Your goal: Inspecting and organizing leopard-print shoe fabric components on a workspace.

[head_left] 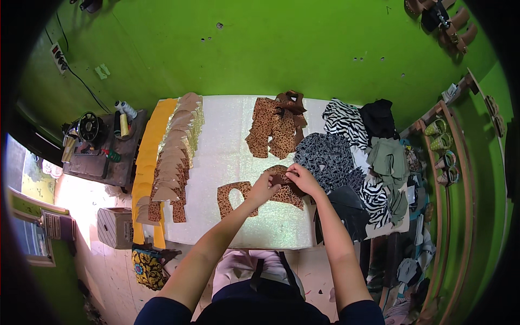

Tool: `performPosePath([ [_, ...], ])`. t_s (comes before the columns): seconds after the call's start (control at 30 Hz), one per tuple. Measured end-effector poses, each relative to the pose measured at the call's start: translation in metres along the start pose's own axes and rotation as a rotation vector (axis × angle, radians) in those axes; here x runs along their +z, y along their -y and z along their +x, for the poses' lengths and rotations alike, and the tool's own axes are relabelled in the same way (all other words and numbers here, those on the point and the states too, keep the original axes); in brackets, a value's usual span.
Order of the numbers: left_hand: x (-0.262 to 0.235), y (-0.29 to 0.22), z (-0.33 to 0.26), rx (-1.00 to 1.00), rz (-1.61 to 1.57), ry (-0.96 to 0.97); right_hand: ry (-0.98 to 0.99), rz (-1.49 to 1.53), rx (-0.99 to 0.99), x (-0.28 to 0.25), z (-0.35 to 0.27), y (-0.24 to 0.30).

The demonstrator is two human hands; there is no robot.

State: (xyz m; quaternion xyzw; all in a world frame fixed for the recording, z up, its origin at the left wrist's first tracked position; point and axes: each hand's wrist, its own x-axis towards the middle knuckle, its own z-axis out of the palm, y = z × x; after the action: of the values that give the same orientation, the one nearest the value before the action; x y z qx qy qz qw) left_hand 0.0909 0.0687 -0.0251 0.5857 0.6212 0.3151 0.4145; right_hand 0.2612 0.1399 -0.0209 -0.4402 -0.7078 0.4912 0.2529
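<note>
Green paint is covering the wall (303,49) at 12 o'clock, and a shiny white table (222,119) is standing against it. Counting from the two hands, a dark sewing machine (89,127) is standing between 9 and 10 o'clock, and a wooden rack (467,162) is leaning at 3 o'clock

A leopard-print piece (277,174) is lying under the hands, toward the near half of the table, with its brown side partly showing. Its visible part is running slantwise, the long axis going from about 10 to 4 o'clock, and one corner is pointing between 4 and 5; fingers are hiding the rest. The left hand (262,189) is pinching it, thumb and fingers together; the right hand (303,179) is also closing its fingertips on it

A cut-out leopard piece (223,202) with an oval hole is lying at 8 o'clock, near the left hand. White surface is extending from there toward the near edge at 6 o'clock, and more is showing at 10 o'clock, between the overlapping row of brown pieces (173,143) and the leopard stack (262,122). At 2 o'clock, a grey patterned pile (325,154) is limiting the room just beside the right hand
</note>
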Motion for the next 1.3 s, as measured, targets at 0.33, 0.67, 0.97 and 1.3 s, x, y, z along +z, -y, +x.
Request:
performPosePath([
  [0.33, -0.010, 0.005, 0.008, -0.426, -0.651, -0.026, 0.028, 0.551, 0.211, 0.003, 0.000, 0.011],
  [0.67, -0.022, 0.011, 0.002, -0.050, -0.064, -0.216, 0.059, 0.278, 0.125, 0.001, 0.013, 0.025],
  [0.97, -0.085, 0.044, -0.032, -0.300, -0.013, -0.196, 0.137, -0.209, 0.021, 0.061, 0.028, 0.040],
  [1.3, -0.116, 0.086, -0.071, -0.380, 0.330, -0.089, 0.258, -0.413, 0.184, 0.130, 0.031, 0.038],
])
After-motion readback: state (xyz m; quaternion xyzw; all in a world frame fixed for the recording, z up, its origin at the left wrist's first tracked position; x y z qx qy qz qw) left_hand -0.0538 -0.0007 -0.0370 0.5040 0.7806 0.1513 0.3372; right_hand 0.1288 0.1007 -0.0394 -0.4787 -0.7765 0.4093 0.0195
